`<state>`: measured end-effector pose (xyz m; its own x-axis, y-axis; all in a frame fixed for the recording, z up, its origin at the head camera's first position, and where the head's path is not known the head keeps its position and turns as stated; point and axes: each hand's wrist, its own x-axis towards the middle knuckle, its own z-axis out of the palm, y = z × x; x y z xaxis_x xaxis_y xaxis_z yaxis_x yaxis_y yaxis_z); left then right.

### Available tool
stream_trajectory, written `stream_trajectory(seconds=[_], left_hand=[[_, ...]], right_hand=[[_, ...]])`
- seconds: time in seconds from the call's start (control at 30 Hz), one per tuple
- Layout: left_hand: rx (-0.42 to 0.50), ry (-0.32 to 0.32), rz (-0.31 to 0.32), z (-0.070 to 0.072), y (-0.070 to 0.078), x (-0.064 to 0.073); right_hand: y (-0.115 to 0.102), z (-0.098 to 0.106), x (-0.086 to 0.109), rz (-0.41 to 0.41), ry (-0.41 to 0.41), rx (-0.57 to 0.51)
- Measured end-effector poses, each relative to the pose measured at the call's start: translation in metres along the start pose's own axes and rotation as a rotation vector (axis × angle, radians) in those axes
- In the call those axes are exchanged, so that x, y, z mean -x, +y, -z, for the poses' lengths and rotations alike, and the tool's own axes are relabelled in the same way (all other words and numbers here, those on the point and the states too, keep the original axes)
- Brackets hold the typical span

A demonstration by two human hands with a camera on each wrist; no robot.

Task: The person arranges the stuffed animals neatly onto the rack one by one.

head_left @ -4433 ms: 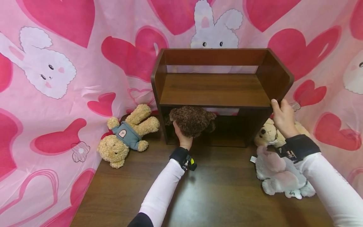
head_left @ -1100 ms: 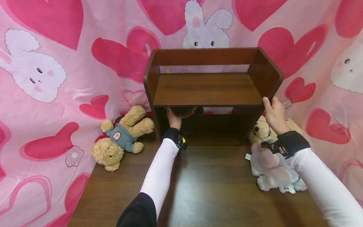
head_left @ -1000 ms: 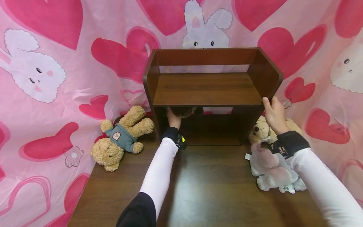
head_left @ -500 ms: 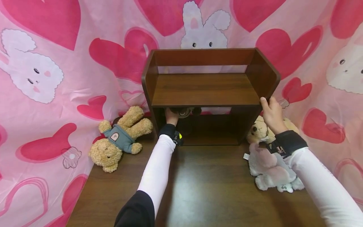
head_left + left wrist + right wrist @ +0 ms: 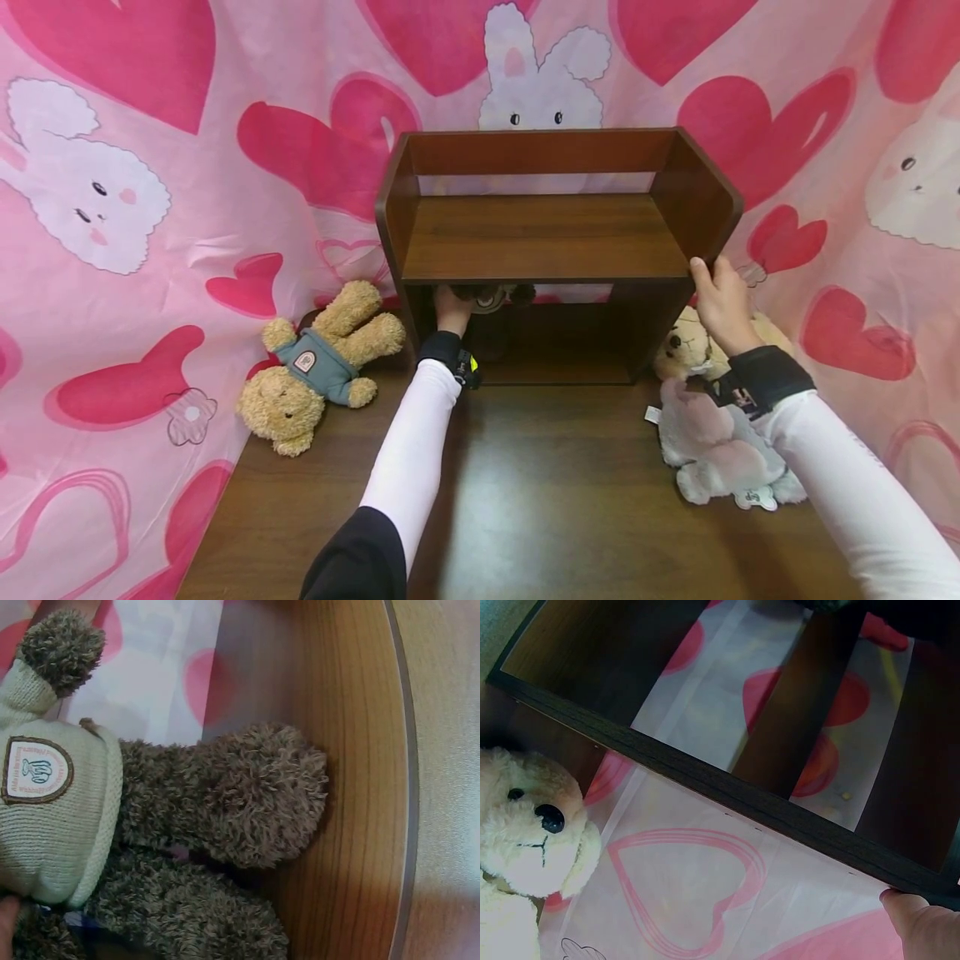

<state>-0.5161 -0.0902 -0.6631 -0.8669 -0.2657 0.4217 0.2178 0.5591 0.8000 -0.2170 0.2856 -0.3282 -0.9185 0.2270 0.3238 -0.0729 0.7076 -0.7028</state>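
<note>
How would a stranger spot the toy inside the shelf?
Find the brown shelf. Look into its lower compartment, where the left hand is. The dark brown teddy bear there wears a cream knit sweater, unlike the tan bear in blue outside.

The brown bear [image 5: 161, 802] has moved deeper into the shelf [image 5: 536, 237].

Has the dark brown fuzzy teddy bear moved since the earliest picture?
Yes, the dark brown teddy bear has gone deeper into the brown wooden shelf; in the head view, only a strip now shows below its middle board.
</note>
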Motion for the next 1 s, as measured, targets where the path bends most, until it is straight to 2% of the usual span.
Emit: stream_trajectory(seconds=[0.03,0.07,0.13,0.17,0.2,0.27,0.33,0.37,0.43,0.53,0.6,0.67,0.77,0.8,0.83,0.97,1.0], left_hand=[[-0.011,0.003,0.008,0.019,0.029,0.011],[-0.012,-0.020,0.037,0.044,0.065,0.024],[0.033,-0.076,0.115,0.089,0.131,0.047],[0.071,-0.088,0.142,0.108,0.159,0.058],[0.109,-0.113,0.177,0.127,0.184,0.068],[0.145,-0.147,0.230,0.151,0.219,0.081],[0.151,-0.155,0.241,0.156,0.224,0.084],[0.121,-0.149,0.229,0.151,0.217,0.084],[0.060,-0.150,0.215,0.133,0.189,0.076],[-0.047,-0.139,0.166,0.098,0.138,0.059],[-0.065,-0.128,0.120,0.092,0.126,0.057],[-0.072,-0.134,0.106,0.111,0.152,0.065],[-0.045,-0.155,0.118,0.150,0.208,0.082],[-0.044,-0.145,0.109,0.157,0.220,0.087],[-0.040,-0.167,0.131,0.167,0.233,0.090],[-0.041,-0.154,0.104,0.170,0.232,0.091],[-0.064,-0.146,0.091,0.159,0.213,0.085]], right_hand=[[0.000,0.000,0.000,0.000,-0.002,-0.003],[0.000,0.000,0.000,0.002,-0.003,-0.007],[-0.001,0.000,0.000,0.006,-0.006,-0.016],[-0.001,0.000,0.000,0.006,-0.007,-0.021],[-0.001,0.000,0.000,0.008,-0.007,-0.027],[-0.001,0.000,0.000,0.010,-0.004,-0.032],[-0.001,0.000,0.000,0.010,-0.002,-0.031],[-0.001,0.000,0.000,0.009,-0.002,-0.032],[-0.001,-0.001,0.000,0.009,-0.001,-0.031],[0.000,-0.001,-0.001,0.011,0.004,-0.033],[0.000,-0.001,0.000,0.014,0.008,-0.038],[0.000,0.000,0.000,0.016,0.007,-0.038],[0.000,0.000,0.000,0.018,0.002,-0.032],[0.000,0.000,0.000,0.018,-0.001,-0.029],[0.000,-0.001,0.000,0.018,-0.004,-0.026],[-0.001,-0.001,0.000,0.018,0.000,-0.022],[-0.001,-0.001,0.000,0.019,0.000,-0.023]])
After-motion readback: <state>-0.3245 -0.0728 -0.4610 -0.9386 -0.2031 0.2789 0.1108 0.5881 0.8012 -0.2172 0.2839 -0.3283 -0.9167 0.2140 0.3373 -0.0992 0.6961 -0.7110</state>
